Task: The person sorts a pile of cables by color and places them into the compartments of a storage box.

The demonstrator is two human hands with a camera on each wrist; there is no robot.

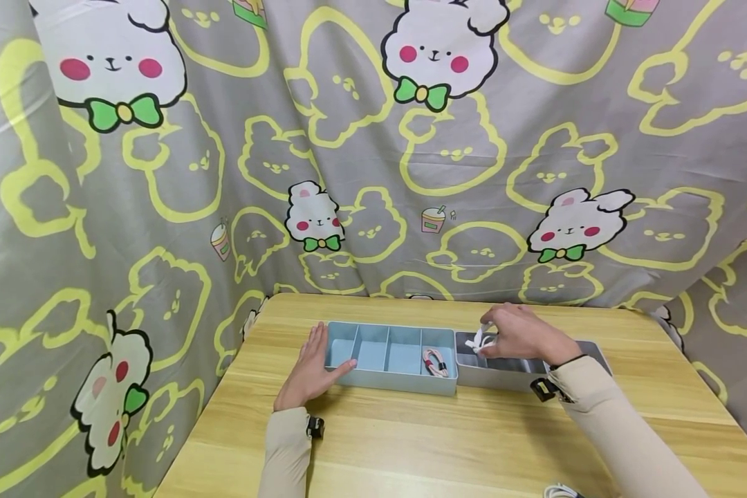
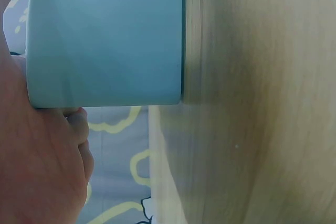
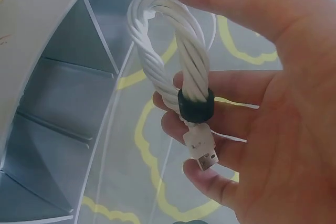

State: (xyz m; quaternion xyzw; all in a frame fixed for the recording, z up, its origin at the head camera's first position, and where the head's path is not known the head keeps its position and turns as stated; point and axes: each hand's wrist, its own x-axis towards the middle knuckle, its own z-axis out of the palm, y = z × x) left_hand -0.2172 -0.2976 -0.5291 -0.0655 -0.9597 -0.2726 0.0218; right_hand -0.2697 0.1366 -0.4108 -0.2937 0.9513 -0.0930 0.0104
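In the head view my left hand (image 1: pixel 311 370) rests against the left end of a light blue divided box (image 1: pixel 380 379), fingers extended along the end and thumb at the front rim. The left wrist view shows the box's smooth outer wall (image 2: pixel 105 40) beside that hand (image 2: pixel 42 161). My right hand (image 1: pixel 523 335) holds a coiled white USB cable (image 1: pixel 481 340) above a grey divided box (image 1: pixel 498 377). Up close in the right wrist view, a black strap binds the coil (image 3: pixel 194 61) and its metal plug points down, between the thumb and fingers of the hand (image 3: pixel 278 93).
A pink-and-white bundled cable (image 1: pixel 434 362) lies in the blue box's rightmost compartment. The boxes stand end to end on the wooden table (image 1: pixel 398 443). Another white cable (image 1: pixel 560 491) shows at the bottom edge. A patterned curtain (image 1: pixel 373 173) hangs behind and at both sides.
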